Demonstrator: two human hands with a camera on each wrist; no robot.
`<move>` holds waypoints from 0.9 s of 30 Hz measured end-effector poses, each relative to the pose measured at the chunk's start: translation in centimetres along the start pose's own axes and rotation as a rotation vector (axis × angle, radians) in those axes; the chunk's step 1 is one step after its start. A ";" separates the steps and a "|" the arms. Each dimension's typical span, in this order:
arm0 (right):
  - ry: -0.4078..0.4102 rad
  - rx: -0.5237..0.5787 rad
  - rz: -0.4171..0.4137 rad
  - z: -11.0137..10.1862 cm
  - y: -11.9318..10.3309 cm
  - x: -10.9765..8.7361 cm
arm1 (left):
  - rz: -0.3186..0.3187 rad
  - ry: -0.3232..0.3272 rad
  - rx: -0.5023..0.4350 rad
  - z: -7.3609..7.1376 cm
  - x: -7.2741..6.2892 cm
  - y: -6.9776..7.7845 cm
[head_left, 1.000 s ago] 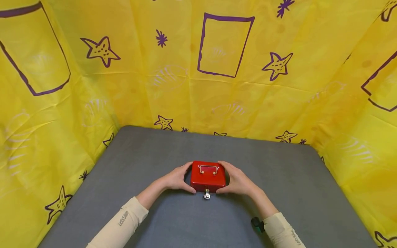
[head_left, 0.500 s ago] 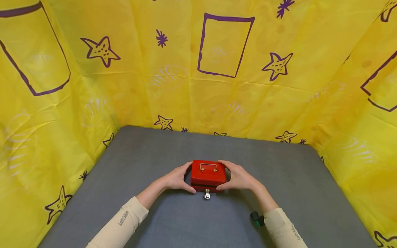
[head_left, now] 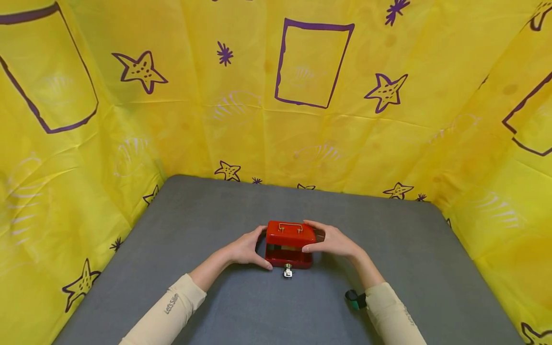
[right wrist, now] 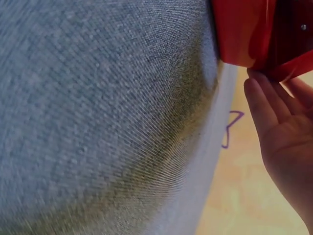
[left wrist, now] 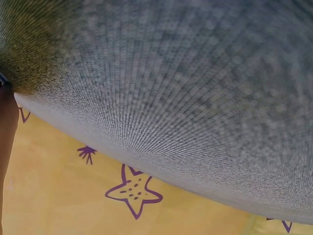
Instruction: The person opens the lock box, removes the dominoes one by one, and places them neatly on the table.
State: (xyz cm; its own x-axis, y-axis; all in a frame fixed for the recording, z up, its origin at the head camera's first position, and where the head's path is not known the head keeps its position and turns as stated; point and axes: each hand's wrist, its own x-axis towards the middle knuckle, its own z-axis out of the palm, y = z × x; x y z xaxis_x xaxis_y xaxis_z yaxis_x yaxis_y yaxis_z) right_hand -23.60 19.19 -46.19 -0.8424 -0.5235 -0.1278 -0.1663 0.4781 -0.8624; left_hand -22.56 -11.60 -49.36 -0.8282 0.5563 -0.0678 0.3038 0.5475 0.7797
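A small red metal cash box stands on the grey table in the head view. Its lid, with a thin wire handle folded on top, is tilted up at the front, leaving a dark gap. A silver key sits at the front lock. My left hand grips the left side of the base, thumb at the front corner. My right hand holds the lid's right end, thumb in front and fingers behind. In the right wrist view, fingertips touch the red metal. What lies inside is too dark to tell.
The grey table reaches back to a yellow curtain printed with starfish, which hangs on the far, left and right sides. A dark strap is worn by the right sleeve cuff.
The lid has risen from closed to partly raised, with my right hand moving up along with it. My left hand has stayed in place on the base.
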 end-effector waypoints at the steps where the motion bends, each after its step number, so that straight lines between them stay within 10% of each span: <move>1: 0.000 0.012 -0.002 0.0 0.0 0.1 | -0.005 -0.002 -0.005 0.0 0.0 0.0; 27: 0.279 0.290 0.314 0.7 -0.7 3.1 | -0.074 -0.026 -0.064 0.1 0.0 0.2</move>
State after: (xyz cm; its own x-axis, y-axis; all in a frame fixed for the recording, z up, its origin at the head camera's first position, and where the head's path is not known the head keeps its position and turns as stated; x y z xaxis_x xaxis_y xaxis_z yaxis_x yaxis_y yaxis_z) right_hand -25.78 16.72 -46.29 -0.9404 -0.1587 -0.3008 0.2325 0.3457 -0.9091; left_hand -22.48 -11.37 -49.29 -0.8346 0.5322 -0.1422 0.2106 0.5468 0.8104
